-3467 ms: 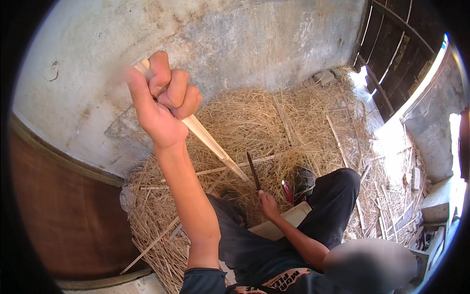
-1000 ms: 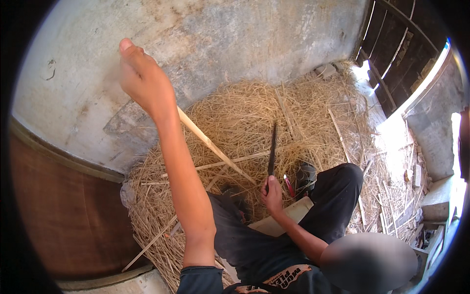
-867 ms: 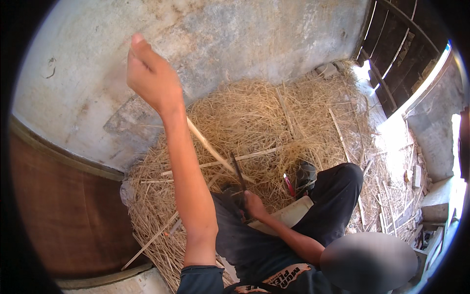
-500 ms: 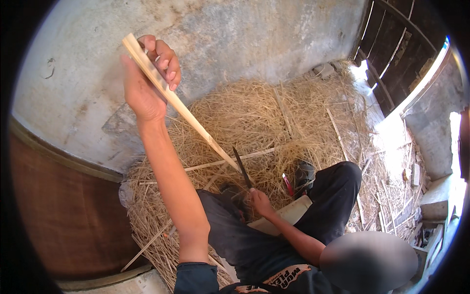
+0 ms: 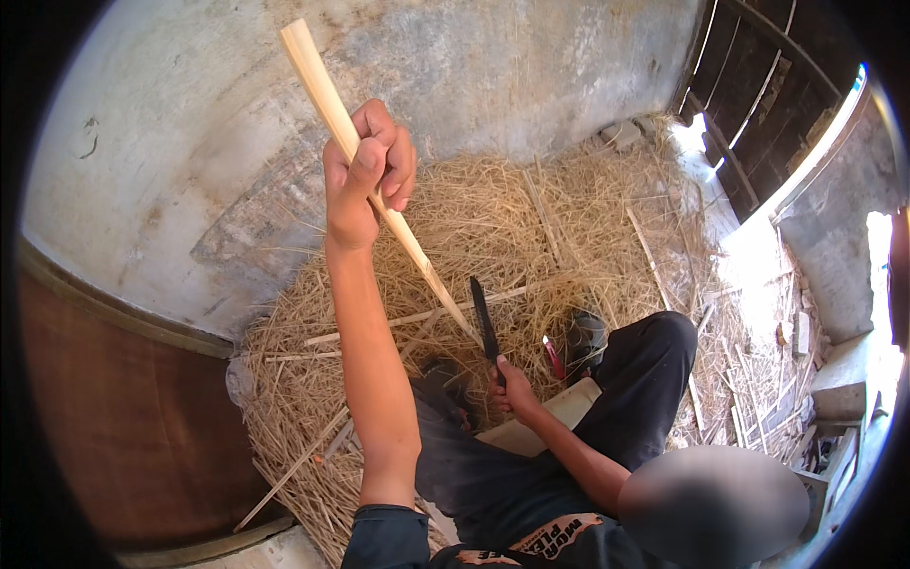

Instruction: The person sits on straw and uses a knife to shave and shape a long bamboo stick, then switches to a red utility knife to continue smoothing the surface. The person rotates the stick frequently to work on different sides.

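Note:
My left hand [image 5: 368,171], raised before the wall, is closed round a long pale strip of wood or bamboo [image 5: 408,239]. The strip slants from its upper end at the top left down to a narrow end by my knees. In my right hand [image 5: 512,389] is the handle of a dark-bladed knife [image 5: 483,318], held low between my legs with the blade pointing up. The strip's lower end lies close beside the blade; whether they touch I cannot tell. Under my right forearm is a pale flat block [image 5: 559,414].
A thick heap of straw-like shavings [image 5: 474,209] covers the floor, with several loose strips [image 5: 647,248] in it. A red utility knife [image 5: 554,358] lies near my foot. A stained wall [image 5: 455,85] stands behind, a brown panel [image 5: 142,408] at left, dark slatted boards [image 5: 763,104] at far right.
My left hand has moved right and slightly down and its fingers have closed round the strip. The strip has shifted right. My right hand and the knife have moved slightly right.

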Motion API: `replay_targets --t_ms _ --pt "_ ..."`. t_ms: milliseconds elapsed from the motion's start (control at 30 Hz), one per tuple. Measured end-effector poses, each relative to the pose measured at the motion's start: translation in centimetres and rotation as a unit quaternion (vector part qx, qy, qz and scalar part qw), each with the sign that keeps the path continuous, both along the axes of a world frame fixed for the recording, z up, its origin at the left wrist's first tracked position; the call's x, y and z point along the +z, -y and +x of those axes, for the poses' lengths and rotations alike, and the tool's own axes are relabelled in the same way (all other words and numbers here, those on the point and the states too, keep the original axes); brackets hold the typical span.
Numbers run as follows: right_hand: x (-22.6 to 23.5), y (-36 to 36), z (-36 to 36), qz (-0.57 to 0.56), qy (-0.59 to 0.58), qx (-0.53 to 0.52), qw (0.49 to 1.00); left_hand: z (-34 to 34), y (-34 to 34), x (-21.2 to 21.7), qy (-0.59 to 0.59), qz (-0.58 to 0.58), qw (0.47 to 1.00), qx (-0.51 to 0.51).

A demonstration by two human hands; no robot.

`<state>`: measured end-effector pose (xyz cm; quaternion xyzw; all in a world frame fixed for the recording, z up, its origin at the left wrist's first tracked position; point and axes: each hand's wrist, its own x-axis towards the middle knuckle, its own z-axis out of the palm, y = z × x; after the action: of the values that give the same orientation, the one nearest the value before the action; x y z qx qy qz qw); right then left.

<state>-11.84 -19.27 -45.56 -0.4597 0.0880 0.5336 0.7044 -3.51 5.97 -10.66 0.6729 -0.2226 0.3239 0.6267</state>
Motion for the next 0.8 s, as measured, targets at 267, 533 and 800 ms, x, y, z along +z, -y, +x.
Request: replay_targets --t_ms 267,533,800 --pt "-0.6 1.1 -0.5 -0.016 0.052 -0.044 0.998 1.9 2.3 -1.1 0.041 -0.085 0.968 0.230" --pt "4.8 1.7 1.6 -0.010 0.226 -0.085 0.970 -0.5 4.2 -1.8 0.077 -0.114 0.942 0.307" --pt "-7.6 0.7 -2.5 -0.139 0.545 -0.034 0.826 -1.5 4.1 -2.1 0.093 -0.121 0.936 0.316"
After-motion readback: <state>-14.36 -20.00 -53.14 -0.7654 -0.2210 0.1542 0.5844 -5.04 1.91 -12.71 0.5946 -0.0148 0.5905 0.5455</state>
